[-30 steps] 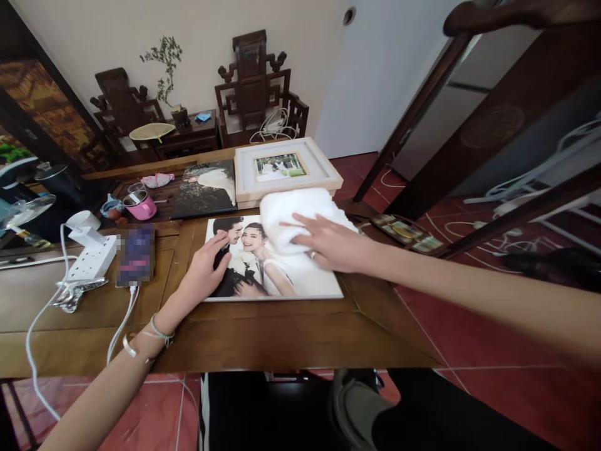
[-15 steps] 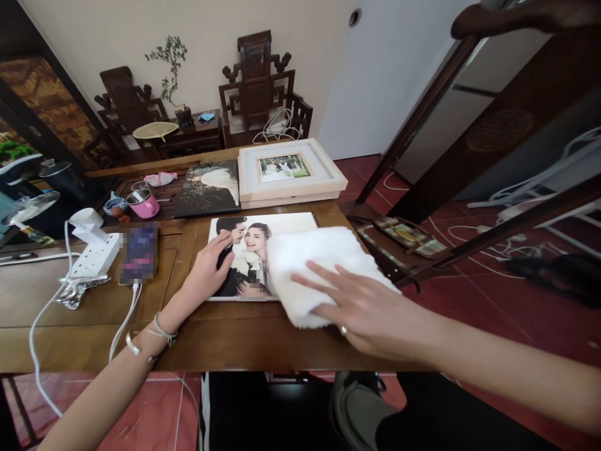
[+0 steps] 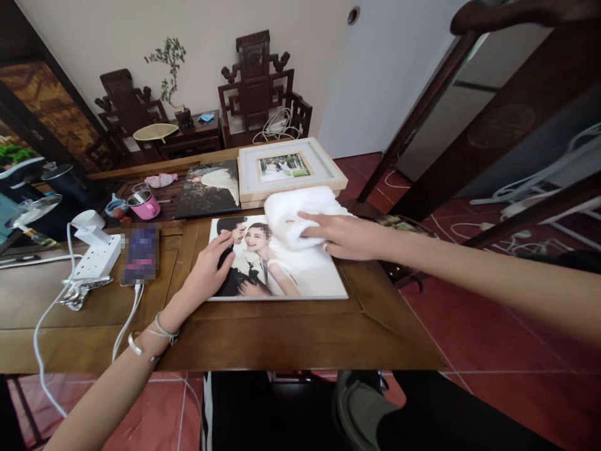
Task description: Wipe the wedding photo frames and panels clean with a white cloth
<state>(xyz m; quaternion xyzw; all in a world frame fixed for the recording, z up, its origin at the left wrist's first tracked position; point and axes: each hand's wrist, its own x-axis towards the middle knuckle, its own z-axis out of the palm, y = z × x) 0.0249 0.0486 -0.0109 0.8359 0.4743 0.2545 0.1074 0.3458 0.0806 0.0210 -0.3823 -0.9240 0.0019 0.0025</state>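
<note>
A photo panel (image 3: 310,275) showing a couple lies flat on the wooden table (image 3: 282,338). On its left edge rests my left hand (image 3: 210,266), fingers stretched out and holding nothing. My right hand (image 3: 345,237) is on a folded white towel (image 3: 305,210), pressing it against the panel's upper right part. The towel hides that corner and reaches up to the framed picture behind. Some of the right fingertips are sunk in the towel's folds.
Behind the panel are a dark photo panel (image 3: 209,191) and a white framed picture (image 3: 284,167). To the left lie a charging phone (image 3: 141,254), a power strip (image 3: 98,257) with cables, and a pink mug (image 3: 145,205). A wooden chair (image 3: 413,138) stands at right.
My right hand has moved the towel up and away from me, from the panel's lower right to its upper right, uncovering the lower right part. My left hand stays in place.
</note>
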